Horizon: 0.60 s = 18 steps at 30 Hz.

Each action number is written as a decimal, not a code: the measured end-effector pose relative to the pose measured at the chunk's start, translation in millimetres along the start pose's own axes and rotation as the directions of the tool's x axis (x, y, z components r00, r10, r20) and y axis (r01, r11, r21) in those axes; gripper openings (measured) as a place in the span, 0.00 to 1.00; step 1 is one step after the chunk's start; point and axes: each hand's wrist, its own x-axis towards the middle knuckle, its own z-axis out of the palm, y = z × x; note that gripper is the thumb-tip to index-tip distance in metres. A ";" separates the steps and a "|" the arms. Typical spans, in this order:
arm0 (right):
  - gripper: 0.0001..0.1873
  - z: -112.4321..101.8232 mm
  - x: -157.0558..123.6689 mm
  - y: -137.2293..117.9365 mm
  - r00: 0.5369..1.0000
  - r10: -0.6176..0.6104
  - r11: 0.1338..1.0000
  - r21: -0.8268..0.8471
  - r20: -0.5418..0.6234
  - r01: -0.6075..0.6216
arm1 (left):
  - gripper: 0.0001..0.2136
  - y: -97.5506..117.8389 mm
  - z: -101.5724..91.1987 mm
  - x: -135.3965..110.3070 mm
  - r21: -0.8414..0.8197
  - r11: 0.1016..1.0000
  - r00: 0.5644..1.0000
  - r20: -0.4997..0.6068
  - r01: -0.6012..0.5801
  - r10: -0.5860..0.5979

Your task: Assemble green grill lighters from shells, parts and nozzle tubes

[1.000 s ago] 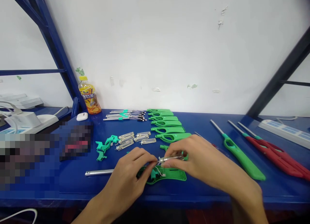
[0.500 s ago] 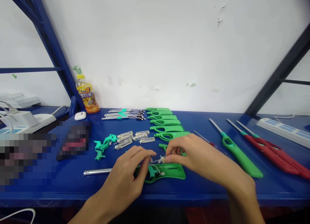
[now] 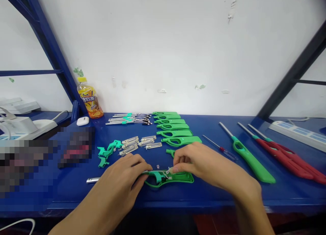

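Note:
A green lighter handle shell [image 3: 182, 177] lies near the front edge of the blue table [image 3: 203, 197], with a metal tube [image 3: 92, 180] sticking out to its left. My left hand [image 3: 122, 175] rests on the shell's left end, fingers curled down on it. My right hand [image 3: 197, 162] pinches a small clear part [image 3: 170, 171] and presses it into the shell. A tiny white clip [image 3: 158, 167] lies just behind the shell.
Behind my hands lie a row of green handle shells [image 3: 175, 128], several clear tank parts [image 3: 139, 143], teal triggers [image 3: 108, 152] and metal tubes with wires [image 3: 128, 119]. A screwdriver [image 3: 220, 148], a green lighter [image 3: 248, 158] and red lighters [image 3: 287, 157] lie right. A drink bottle [image 3: 89, 97] stands back left.
My right hand has lowered the clear part from above the shell down into it. My left hand has slid down flatter over the shell's left end.

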 end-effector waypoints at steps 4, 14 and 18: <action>0.12 1.2 0.7 1.0 1.000 -0.002 1.000 -0.017 -0.009 0.002 | 0.12 -1.5 0.0 0.7 0.065 0.998 0.999 0.038 0.001 -0.004; 0.09 2.2 1.8 -0.2 0.999 0.045 0.999 -0.001 -0.026 -0.045 | 0.12 -4.5 1.9 0.0 0.100 0.995 0.997 0.077 0.007 -0.015; 0.10 2.0 1.6 -2.2 0.997 0.060 0.998 -0.033 -0.040 -0.061 | 0.12 -5.7 4.1 -0.6 0.079 0.997 0.996 0.086 0.023 -0.030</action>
